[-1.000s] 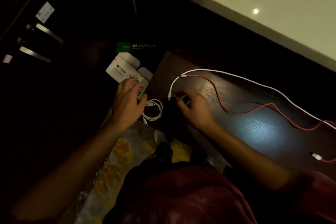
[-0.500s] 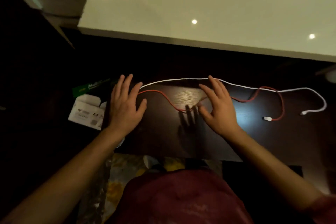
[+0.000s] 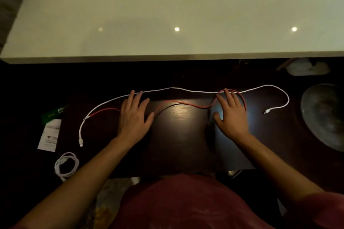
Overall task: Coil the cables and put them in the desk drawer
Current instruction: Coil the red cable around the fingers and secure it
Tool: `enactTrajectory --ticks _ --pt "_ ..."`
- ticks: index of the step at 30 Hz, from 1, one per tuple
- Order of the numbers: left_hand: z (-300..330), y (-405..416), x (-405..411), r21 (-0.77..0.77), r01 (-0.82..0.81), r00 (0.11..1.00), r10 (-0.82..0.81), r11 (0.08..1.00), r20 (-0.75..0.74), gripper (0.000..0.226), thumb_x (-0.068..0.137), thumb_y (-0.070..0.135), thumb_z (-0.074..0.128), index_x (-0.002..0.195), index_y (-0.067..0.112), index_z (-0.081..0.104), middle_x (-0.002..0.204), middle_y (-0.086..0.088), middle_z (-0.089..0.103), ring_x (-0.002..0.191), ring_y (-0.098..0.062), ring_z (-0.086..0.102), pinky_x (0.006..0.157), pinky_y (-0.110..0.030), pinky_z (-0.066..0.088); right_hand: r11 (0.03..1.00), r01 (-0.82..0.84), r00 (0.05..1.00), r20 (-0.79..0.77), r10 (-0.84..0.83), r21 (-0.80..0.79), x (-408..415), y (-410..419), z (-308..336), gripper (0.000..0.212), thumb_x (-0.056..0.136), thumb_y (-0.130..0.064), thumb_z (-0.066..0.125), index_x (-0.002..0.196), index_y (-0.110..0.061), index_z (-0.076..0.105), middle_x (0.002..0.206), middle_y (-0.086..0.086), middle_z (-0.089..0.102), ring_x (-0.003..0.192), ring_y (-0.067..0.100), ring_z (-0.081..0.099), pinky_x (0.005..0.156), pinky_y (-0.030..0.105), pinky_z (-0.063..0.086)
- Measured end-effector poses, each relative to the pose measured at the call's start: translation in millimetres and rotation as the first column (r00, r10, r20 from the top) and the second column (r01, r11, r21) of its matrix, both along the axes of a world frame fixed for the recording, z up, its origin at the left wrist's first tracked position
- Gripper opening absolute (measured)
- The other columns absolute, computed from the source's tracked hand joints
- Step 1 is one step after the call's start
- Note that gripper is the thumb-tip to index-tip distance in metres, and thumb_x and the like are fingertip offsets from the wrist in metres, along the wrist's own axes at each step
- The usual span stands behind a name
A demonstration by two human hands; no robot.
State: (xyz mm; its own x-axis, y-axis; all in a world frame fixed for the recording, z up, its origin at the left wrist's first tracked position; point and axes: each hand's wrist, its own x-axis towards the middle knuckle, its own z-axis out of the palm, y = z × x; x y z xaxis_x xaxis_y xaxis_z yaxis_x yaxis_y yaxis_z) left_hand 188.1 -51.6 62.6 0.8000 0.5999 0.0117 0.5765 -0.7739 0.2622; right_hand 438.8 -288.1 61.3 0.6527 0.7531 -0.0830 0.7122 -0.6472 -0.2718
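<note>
A long white cable point(image 3: 186, 90) lies stretched across the dark desk point(image 3: 178, 135), its ends curling down at left and right. A red cable point(image 3: 188, 104) snakes below it and loops behind my right hand. My left hand point(image 3: 133, 117) rests flat with spread fingers on the red cable's left part. My right hand point(image 3: 231, 115) lies flat and spread over the red loop. A coiled white cable point(image 3: 67, 165) sits low at the left, apart from both hands. No drawer is visible.
A white box point(image 3: 49, 135) and a green package point(image 3: 54, 114) lie at the far left. A dark round bowl point(image 3: 323, 113) stands at the right. A pale shelf point(image 3: 176, 24) runs along the back. A white object point(image 3: 307, 68) sits back right.
The view swung from the left floor area to the desk. Both hands left the coiled white cable and now lie flat on the desk, spread further apart.
</note>
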Motion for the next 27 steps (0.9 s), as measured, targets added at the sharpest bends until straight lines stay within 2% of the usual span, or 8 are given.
enactTrajectory --ticks 3,6,9,11,14,19,24,27 --pt "-10 -21 21 -0.15 -0.089 0.99 0.071 0.985 -0.123 0.059 0.098 0.043 0.055 0.147 0.011 0.047 0.159 -0.011 0.039 0.152 -0.031 0.025 0.12 -0.051 0.028 0.993 -0.034 0.998 -0.058 0.028 -0.112 20 -6 -13 0.073 0.08 -0.043 0.052 0.148 -0.015 0.048 0.16 0.016 0.037 0.147 0.041 0.033 0.113 0.059 0.035" --pt "-18 -37 35 -0.281 -0.238 0.953 0.167 0.93 -0.254 0.069 0.097 0.044 0.058 0.155 0.015 0.032 0.144 -0.014 0.055 0.136 -0.034 0.049 0.11 -0.046 0.04 0.968 -0.138 0.987 -0.109 0.117 -0.21 30 -7 -26 0.072 0.089 -0.043 0.057 0.154 -0.018 0.037 0.166 0.01 0.026 0.153 0.036 0.021 0.119 0.056 0.026" --pt "-24 -46 39 -0.325 -0.304 0.933 0.211 0.896 -0.292 0.047 0.099 0.041 0.057 0.14 0.019 0.051 0.116 -0.008 0.072 0.113 -0.034 0.066 0.096 -0.043 0.05 0.93 -0.249 0.965 -0.155 0.213 -0.269 39 -3 -34 0.075 0.094 -0.043 0.059 0.158 -0.021 0.027 0.168 0.005 0.02 0.154 0.032 0.017 0.121 0.051 0.024" --pt "-25 -50 37 -0.337 -0.289 0.945 0.211 0.896 -0.249 0.026 0.101 0.039 0.052 0.113 0.019 0.066 0.104 -0.012 0.074 0.103 -0.036 0.068 0.087 -0.042 0.053 0.917 -0.272 0.957 -0.181 0.227 -0.291 39 0 -38 0.076 0.094 -0.044 0.059 0.158 -0.021 0.026 0.166 0.004 0.025 0.148 0.031 0.029 0.115 0.048 0.032" --pt "-8 -51 44 -0.358 -0.208 0.975 0.163 0.91 -0.151 0.029 0.103 0.04 0.05 0.091 0.018 0.065 0.088 -0.012 0.073 0.091 -0.036 0.069 0.075 -0.041 0.052 0.917 -0.269 0.958 -0.177 0.225 -0.293 41 4 -41 0.07 0.094 -0.04 0.06 0.155 -0.023 0.031 0.156 0.005 0.039 0.133 0.032 0.046 0.106 0.044 0.04" --pt "48 -46 69 -0.399 -0.049 0.991 0.094 0.916 0.095 0.046 0.091 0.06 0.041 0.092 0.024 0.07 0.08 0.007 0.072 0.08 -0.016 0.069 0.074 -0.036 0.052 0.942 -0.266 0.963 -0.109 0.248 -0.205 44 11 -47 0.029 0.097 -0.036 0.057 0.121 -0.023 0.066 0.121 0.006 0.057 0.114 0.029 0.056 0.087 0.037 0.048" --pt "107 -53 99 -0.44 0.074 0.941 0.083 0.895 0.327 0.013 0.094 0.035 0.065 0.086 0.029 0.072 0.072 0.019 0.068 0.07 0.002 0.064 0.066 -0.025 0.048 0.939 -0.328 0.904 -0.324 0.281 -0.1 46 16 -35 0.018 0.097 -0.031 0.058 0.108 -0.024 0.071 0.113 0.002 0.065 0.103 0.024 0.066 0.082 0.034 0.051" --pt "131 -61 113 -0.423 0.146 0.929 0.022 0.894 0.369 0.012 0.096 0.021 0.068 0.086 0.025 0.073 0.063 0.03 0.061 0.057 0.009 0.057 0.059 -0.012 0.039 0.947 -0.318 0.865 -0.392 0.313 0.053 51 21 1 0.02 0.095 -0.026 0.064 0.113 -0.021 0.069 0.107 0.0 0.072 0.094 0.021 0.07 0.079 0.032 0.052"
